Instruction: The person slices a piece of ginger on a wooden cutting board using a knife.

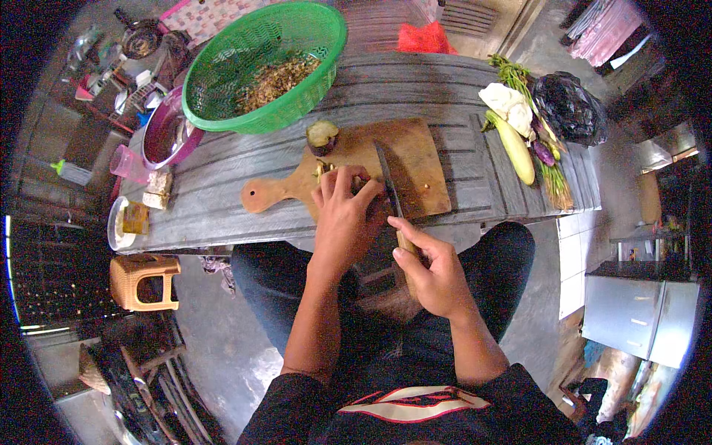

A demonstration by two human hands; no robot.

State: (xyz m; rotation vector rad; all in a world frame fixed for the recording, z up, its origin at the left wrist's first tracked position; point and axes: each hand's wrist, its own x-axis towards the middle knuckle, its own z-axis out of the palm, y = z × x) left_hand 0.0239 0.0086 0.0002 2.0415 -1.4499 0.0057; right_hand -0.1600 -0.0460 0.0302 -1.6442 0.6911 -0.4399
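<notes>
A wooden cutting board (pixel 428 161) with a round-ended handle lies on the table before me. My left hand (pixel 346 214) presses down on the board with bent fingers, holding a dark vegetable piece that they mostly hide. My right hand (pixel 434 267) grips the wooden handle of a kitchen knife (pixel 389 177). Its blade stands just right of my left fingertips, pointing away from me over the board. A cut chunk of round purple eggplant (pixel 322 137) rests at the board's far left edge, pale cut face up. Small cut bits (pixel 322 168) show beyond my left fingers.
A green plastic colander (pixel 206 83) with brown bits stands at the far left, beside a purple basin (pixel 149 142). On the right lie cauliflower (pixel 507 108), a long pale-green vegetable (pixel 514 147) and a black plastic bag (pixel 570 108). A plastic tub (pixel 118 225) sits near the left edge.
</notes>
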